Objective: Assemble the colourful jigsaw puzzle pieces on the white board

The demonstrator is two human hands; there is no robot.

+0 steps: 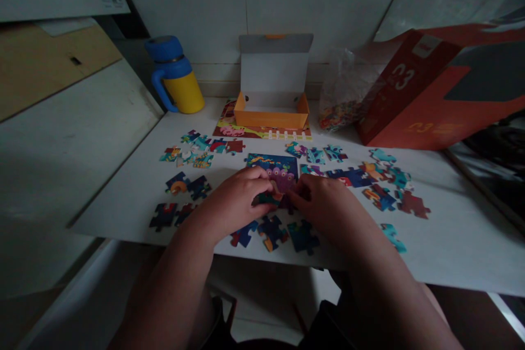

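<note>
Teal card of a jigsaw piece shows between the person's two hands, mostly hidden under the bent fingers of the left hand. The right hand curves down from the other side, its fingertips at the piece's edge. Neither hand is flat or open, but the fingers and dim light hide how firmly either one grips. The piece lies against a partly joined puzzle section, dark blue with a purple creature, whose lower part is covered by the hands.

Loose die-cut pieces lie in scattered clusters on both sides and just below the wrists, their glossy printed faces in blue, teal, maroon and orange. They rest on a white tabletop, which is cut off at the right. Beyond them, an orange-and-white cardboard box with its lid standing open sits on a printed picture sheet. A crumpled clear plastic bag holds small, indistinct colourful bits, beside a large red-orange carton marked with a pale number. A blue-and-yellow bottle stands at the back left corner by a pale wall.
</note>
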